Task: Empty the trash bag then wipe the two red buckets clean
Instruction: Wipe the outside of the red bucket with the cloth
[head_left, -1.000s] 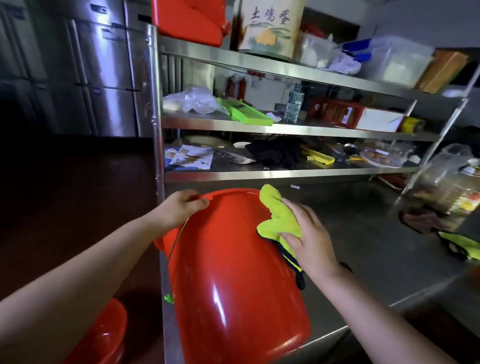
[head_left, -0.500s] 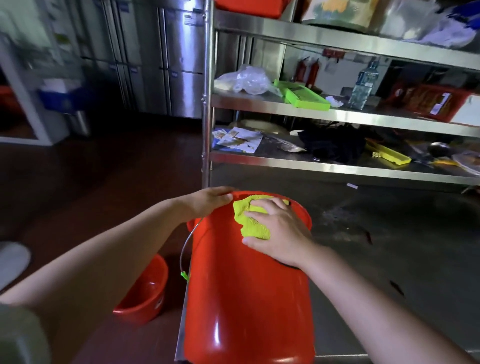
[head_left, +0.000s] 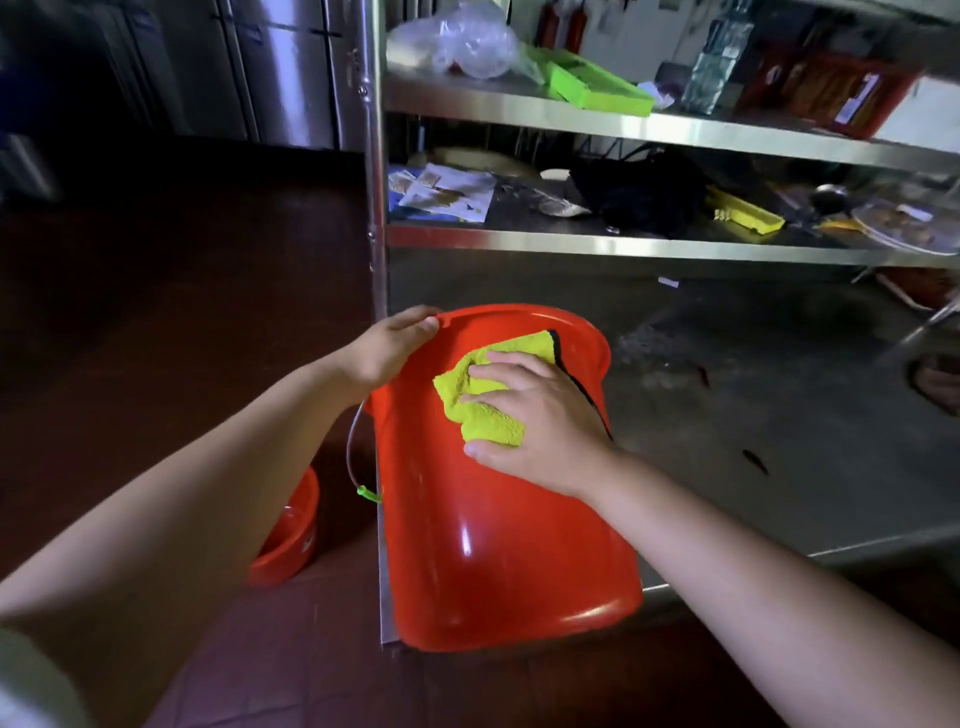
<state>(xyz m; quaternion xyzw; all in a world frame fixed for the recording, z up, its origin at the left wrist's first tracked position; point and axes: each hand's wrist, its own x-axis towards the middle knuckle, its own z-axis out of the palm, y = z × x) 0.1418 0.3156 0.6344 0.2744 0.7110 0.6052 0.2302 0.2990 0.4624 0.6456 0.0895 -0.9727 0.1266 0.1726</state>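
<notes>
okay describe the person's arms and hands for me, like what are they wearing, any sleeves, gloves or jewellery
Both forearms are bare down to the wrists, with no sleeves showing on them. The left hand and right hand wear no gloves, and no rings, watch or bracelet can be seen. A blurred patch of pale fabric sits at the bottom left corner, possibly clothing.

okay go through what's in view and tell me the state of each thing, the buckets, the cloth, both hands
Big red bucket: lying tilted on the steel table, mouth facing away.
Yellow cloth: pressed flat against the bucket's side.
Right hand: fingers spread, pressing the cloth.
Left hand: grip on the bucket's rim.
Small red bucket: on the floor, upright, partly hidden by the left arm.
</notes>
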